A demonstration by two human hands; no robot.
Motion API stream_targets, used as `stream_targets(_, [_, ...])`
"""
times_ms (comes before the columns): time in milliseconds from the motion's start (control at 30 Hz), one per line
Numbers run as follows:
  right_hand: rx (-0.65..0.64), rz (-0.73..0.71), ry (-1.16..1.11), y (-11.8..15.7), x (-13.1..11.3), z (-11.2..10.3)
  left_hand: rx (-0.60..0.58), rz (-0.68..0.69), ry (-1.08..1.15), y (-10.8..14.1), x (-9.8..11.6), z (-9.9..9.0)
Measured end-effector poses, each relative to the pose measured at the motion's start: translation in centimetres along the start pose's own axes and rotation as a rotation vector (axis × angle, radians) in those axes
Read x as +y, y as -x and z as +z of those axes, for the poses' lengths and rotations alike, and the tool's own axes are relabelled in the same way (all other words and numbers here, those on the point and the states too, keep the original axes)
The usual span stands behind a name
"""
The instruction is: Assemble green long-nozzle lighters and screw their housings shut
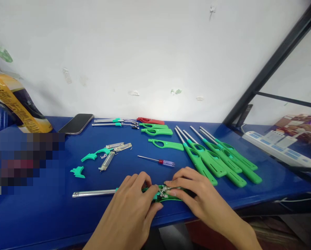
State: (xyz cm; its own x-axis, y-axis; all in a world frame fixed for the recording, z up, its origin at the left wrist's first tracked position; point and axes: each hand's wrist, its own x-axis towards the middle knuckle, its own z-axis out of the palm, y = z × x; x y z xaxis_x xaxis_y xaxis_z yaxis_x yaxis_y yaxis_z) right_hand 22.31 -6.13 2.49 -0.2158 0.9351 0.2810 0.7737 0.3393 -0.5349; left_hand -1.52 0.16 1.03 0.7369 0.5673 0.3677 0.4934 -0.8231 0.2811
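On the blue worktop (48, 215), near its front edge, your left hand (130, 203) and right hand (197, 187) grip the opened lighter (95, 193), whose small white piece (162, 190) could pop out if you press unevenly.

The flat blue tabletop (40, 217) looks glossy, the white wall (155, 45) at twelve o'clock matt. The long silver metal tube (95, 193) at eight shines; the slim green plastic handles (215, 166) at four are smooth, the rounded purple plastic screwdriver handle (169, 163) at six translucent.
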Motion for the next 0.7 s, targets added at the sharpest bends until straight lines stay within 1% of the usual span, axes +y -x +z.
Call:
stream_targets(233, [-0.057, 0.014, 0.069, 0.71, -0.19, -0.77, 0.067, 0.038, 0.034, -0.52, 0.06, -0.36])
stream_targets(467, [-0.108, 0.053, 0.038, 0.62, -0.03, -0.89, 0.026, 0.063, 0.060, -0.43, -0.17, -0.28])
stream_targets(700, [-0.126, 0.054, -0.002, 0.61, -0.05, -1.03, 0.039, 0.087, 0.098, -0.35, -0.56, -0.06])
